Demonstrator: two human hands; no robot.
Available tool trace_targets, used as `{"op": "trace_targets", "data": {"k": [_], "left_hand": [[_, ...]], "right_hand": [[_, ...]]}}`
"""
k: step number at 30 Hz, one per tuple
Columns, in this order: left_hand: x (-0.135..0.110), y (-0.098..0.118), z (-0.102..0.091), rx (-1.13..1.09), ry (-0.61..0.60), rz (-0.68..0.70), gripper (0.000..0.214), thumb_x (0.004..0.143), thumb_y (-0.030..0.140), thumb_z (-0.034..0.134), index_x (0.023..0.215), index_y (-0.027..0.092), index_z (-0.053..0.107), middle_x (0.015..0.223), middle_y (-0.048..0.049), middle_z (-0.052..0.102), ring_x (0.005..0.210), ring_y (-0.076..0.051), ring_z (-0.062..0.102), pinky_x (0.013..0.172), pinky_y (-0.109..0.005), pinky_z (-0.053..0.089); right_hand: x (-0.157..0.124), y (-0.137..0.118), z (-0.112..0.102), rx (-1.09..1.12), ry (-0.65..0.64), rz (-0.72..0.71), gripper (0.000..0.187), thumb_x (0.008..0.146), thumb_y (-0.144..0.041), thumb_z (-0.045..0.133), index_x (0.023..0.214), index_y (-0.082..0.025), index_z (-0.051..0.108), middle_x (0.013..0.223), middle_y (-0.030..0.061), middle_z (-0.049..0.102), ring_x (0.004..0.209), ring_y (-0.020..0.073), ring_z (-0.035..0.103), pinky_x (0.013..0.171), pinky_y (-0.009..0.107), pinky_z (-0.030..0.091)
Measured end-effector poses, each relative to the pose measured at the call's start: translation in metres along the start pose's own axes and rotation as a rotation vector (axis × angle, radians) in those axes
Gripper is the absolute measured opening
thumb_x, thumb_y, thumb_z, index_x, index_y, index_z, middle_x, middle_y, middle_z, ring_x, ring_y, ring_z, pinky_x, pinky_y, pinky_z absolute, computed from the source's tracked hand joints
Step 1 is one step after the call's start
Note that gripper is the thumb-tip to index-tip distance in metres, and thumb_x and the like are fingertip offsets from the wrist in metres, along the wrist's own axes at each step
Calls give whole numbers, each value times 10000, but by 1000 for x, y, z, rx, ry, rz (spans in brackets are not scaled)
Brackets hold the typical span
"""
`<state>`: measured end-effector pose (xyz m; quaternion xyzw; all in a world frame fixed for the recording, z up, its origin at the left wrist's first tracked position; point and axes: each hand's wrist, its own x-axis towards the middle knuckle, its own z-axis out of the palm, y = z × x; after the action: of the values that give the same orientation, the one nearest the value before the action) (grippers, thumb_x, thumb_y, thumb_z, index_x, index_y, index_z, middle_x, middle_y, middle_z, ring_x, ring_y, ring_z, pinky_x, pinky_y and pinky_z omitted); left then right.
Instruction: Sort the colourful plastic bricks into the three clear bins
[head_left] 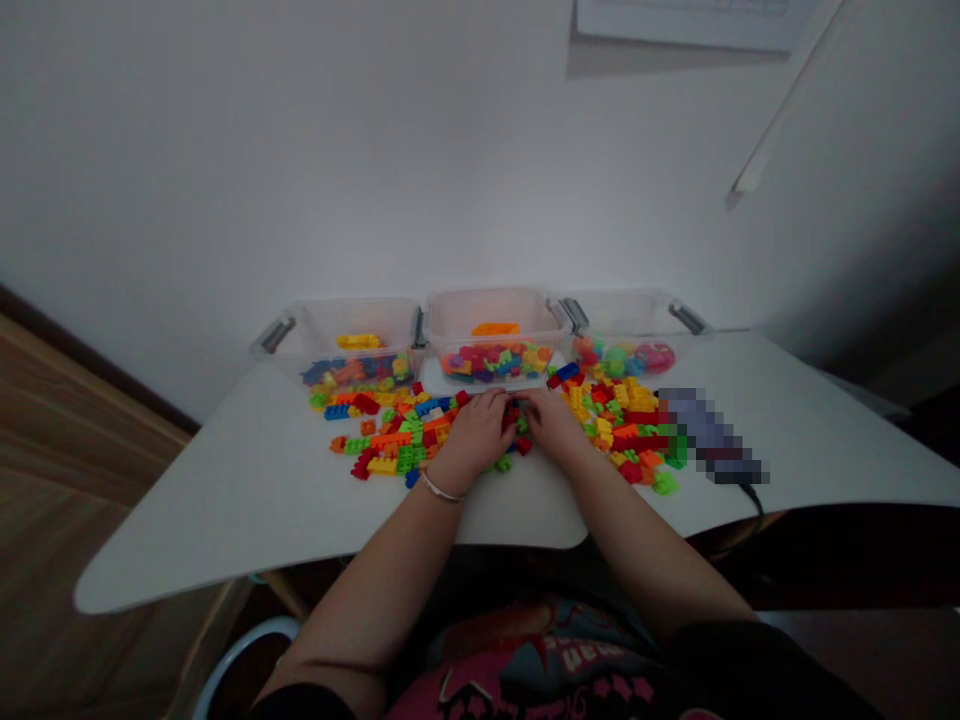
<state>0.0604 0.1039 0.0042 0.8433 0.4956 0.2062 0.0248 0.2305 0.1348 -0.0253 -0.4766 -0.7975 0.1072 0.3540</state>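
My left hand (475, 436) and my right hand (553, 424) meet at the middle of the white table (247, 500), fingers curled together over small red bricks (513, 413). What exactly each hand grips is hidden by the fingers. A thin bracelet sits on my left wrist. Loose colourful bricks (394, 428) lie scattered to the left of my hands, and another pile of bricks (626, 425) lies to the right.
Three clear plastic bins stand along the wall: the left bin (352, 355), the middle bin (495, 350) and the right bin (630, 345), each holding coloured pieces. A blurred object (712, 440) with a dark cable lies at the right. Wooden floor shows left.
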Motion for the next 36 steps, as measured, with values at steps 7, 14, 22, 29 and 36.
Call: {"op": "trace_targets", "data": {"k": [7,14,22,29,36], "left_hand": [[1,0,-1,-21,-8,-5,396,881,253,548,1260,147,506,1289,-139,586,1236,-264,534,1047,-416,451],[2,-2,1,-32,-13,2,383,887,262,541,1247,133,524,1238,-134,613,1179,-264,557,1040,-411,451],[1,-3,1,-31,-4,31,393,885,243,532,1258,123,563,1264,-135,613,1191,-265,553,1061,-405,439],[1,-4,4,-36,3,23,382,883,246,528,1249,146,573,1246,-129,620,1182,-262,558,1039,-420,455],[0,-2,-1,-42,-16,17,343,889,244,520,1213,154,590,1227,-122,634,1162,-259,562,1055,-434,436]], "right_hand": [[2,-1,-1,-71,-49,16,320,876,-88,515,1115,-189,702,1152,85,708,1091,217,614,1023,384,443],[0,-12,-7,-225,-62,101,239,863,-135,590,1075,-170,693,1089,94,705,1072,246,598,977,374,444],[-1,-23,-12,-389,-70,144,130,867,-204,610,983,-184,665,1001,98,704,1010,261,602,880,360,436],[-3,-29,-15,-422,-73,161,152,869,-207,581,1008,-188,638,1007,102,688,998,265,600,847,352,447],[4,-27,-26,-163,210,153,273,818,-205,582,1082,-153,627,992,108,641,876,231,603,822,360,502]]}}
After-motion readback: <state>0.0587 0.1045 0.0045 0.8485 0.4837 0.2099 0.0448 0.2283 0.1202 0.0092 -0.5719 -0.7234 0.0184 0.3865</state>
